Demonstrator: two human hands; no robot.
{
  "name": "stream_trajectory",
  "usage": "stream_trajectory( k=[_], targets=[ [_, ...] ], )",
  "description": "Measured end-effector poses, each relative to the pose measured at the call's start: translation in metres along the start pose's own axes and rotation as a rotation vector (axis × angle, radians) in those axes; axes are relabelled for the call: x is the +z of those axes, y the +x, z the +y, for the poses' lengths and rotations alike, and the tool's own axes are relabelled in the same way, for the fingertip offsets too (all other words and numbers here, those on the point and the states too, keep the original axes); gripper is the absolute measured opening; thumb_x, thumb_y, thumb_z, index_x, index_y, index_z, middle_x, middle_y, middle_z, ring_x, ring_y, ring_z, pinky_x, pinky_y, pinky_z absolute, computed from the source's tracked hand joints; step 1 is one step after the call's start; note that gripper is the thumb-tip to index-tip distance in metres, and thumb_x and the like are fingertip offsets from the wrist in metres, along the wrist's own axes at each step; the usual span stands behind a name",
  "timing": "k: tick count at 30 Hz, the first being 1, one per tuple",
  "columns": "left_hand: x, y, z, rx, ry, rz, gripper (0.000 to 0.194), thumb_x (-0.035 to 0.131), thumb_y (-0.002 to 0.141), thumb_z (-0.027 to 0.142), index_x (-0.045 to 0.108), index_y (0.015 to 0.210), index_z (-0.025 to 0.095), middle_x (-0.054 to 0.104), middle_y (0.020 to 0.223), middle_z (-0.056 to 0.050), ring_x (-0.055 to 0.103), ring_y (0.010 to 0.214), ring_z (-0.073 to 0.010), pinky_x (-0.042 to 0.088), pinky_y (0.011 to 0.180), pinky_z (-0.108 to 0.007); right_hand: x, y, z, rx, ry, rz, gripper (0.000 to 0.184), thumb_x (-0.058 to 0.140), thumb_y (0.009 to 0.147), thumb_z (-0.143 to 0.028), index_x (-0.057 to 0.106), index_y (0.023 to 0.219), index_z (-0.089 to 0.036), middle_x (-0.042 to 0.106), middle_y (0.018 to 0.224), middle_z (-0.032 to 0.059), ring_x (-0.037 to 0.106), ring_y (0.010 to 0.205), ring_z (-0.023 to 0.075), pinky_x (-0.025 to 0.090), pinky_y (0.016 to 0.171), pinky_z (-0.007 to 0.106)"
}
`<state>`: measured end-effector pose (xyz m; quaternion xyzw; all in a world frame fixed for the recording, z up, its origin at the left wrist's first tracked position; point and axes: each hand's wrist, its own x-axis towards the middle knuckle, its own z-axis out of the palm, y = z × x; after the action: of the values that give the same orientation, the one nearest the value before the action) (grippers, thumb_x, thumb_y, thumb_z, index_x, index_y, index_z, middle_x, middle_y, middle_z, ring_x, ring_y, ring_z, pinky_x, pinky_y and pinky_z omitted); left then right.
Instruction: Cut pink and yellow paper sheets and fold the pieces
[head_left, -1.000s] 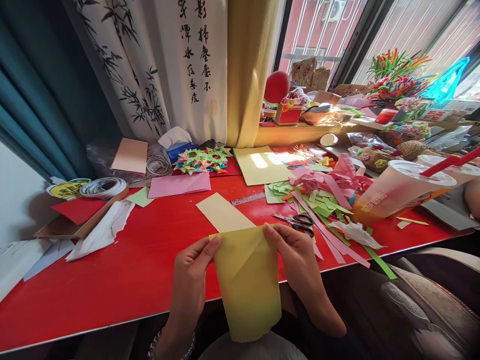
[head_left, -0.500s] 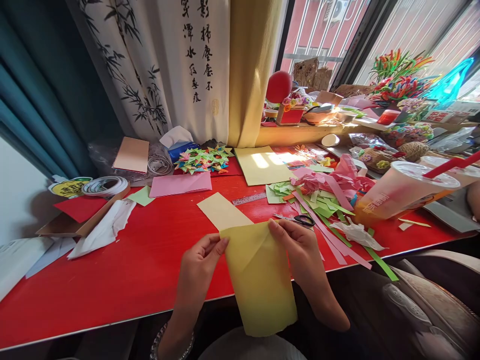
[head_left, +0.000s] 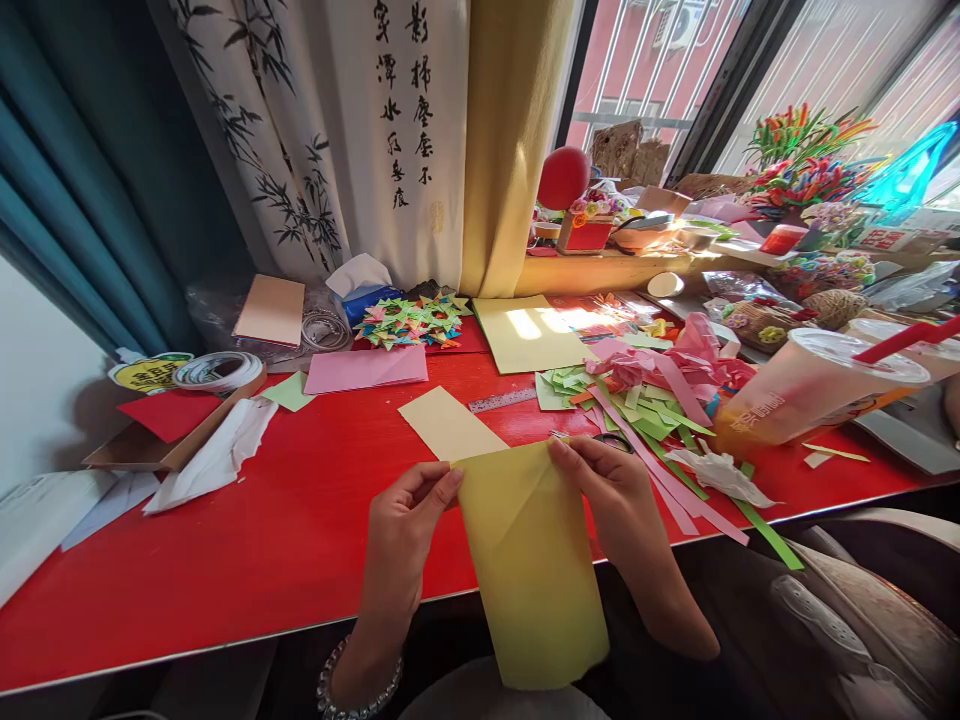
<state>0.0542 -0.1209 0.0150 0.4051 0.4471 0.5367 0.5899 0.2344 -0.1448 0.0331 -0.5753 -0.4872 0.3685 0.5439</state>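
A yellow sheet of paper [head_left: 536, 580] hangs between my two hands in front of the table's near edge, with a diagonal crease across its upper part. My left hand [head_left: 409, 525] pinches its upper left corner between thumb and fingertips. The upper right corner is pinched by my right hand [head_left: 611, 500]. Just beyond the sheet lies a pale yellow paper strip [head_left: 450, 422], partly covered by it. Scissors [head_left: 616, 441] with dark handles lie behind my right hand, which hides part of them. A clear ruler [head_left: 502, 399] rests further back.
Green paper scraps [head_left: 652, 410] and pink crepe paper [head_left: 697, 350] are heaped to the right, beside a plastic drink cup [head_left: 795, 390]. A larger yellow sheet [head_left: 517, 345], pink paper [head_left: 367, 369] and folded paper stars [head_left: 412, 322] lie at the back. A cardboard tray [head_left: 180, 450] stands left.
The view has shifted slightly, so everything sits a little further right and lower. Both hands keep their pinch on the yellow sheet.
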Motion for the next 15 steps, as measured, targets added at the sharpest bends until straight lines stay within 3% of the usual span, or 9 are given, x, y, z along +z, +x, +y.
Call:
stream_trajectory(
  k=[5, 8, 10, 12, 15],
  targets=[
    [0.002, 0.000, -0.002, 0.060, 0.008, 0.017, 0.013, 0.073, 0.071, 0.032, 0.072, 0.074, 0.019, 0.073, 0.074, 0.000, 0.067, 0.074, -0.0166, 0.054, 0.074, -0.026, -0.007, 0.005, -0.003, -0.036, -0.052, -0.011, 0.031, 0.058, 0.082, -0.046, 0.060, 0.067, -0.019, 0.055, 0.061, -0.0009, 0.050, 0.058, 0.0135, 0.036, 0.051, 0.025],
    [0.004, -0.002, -0.002, 0.074, 0.021, 0.033, 0.013, 0.073, 0.070, 0.031, 0.073, 0.073, 0.019, 0.073, 0.072, 0.000, 0.066, 0.072, -0.0176, 0.054, 0.071, -0.027, -0.011, 0.006, -0.014, -0.140, -0.209, 0.120, 0.023, 0.062, 0.080, -0.042, 0.067, 0.089, -0.022, 0.070, 0.084, 0.0019, 0.064, 0.078, 0.0195, 0.048, 0.068, 0.030],
    [0.007, -0.004, -0.001, 0.063, 0.044, 0.045, 0.014, 0.074, 0.069, 0.032, 0.074, 0.072, 0.019, 0.073, 0.071, 0.000, 0.066, 0.070, -0.0173, 0.053, 0.069, -0.026, -0.006, 0.005, -0.024, -0.305, -0.390, 0.213, 0.028, 0.063, 0.081, -0.039, 0.065, 0.105, -0.025, 0.071, 0.101, 0.0031, 0.065, 0.094, 0.0223, 0.048, 0.085, 0.037],
    [0.009, -0.006, 0.001, 0.052, 0.060, 0.044, 0.013, 0.075, 0.067, 0.033, 0.075, 0.072, 0.020, 0.073, 0.070, 0.001, 0.065, 0.070, -0.0166, 0.052, 0.068, -0.024, 0.005, 0.004, -0.034, -0.511, -0.576, 0.128, 0.029, 0.063, 0.082, -0.036, 0.065, 0.109, -0.025, 0.070, 0.108, 0.0039, 0.064, 0.101, 0.0234, 0.041, 0.097, 0.041],
    [0.011, -0.008, 0.003, 0.061, 0.093, 0.045, 0.011, 0.073, 0.068, 0.030, 0.076, 0.074, 0.022, 0.072, 0.068, 0.003, 0.064, 0.070, -0.0160, 0.050, 0.066, -0.022, 0.030, 0.007, -0.041, -0.696, -0.723, -0.190, 0.017, 0.059, 0.086, -0.029, 0.068, 0.097, -0.020, 0.073, 0.098, 0.0043, 0.067, 0.094, 0.0209, 0.032, 0.106, 0.041]
  ],
)
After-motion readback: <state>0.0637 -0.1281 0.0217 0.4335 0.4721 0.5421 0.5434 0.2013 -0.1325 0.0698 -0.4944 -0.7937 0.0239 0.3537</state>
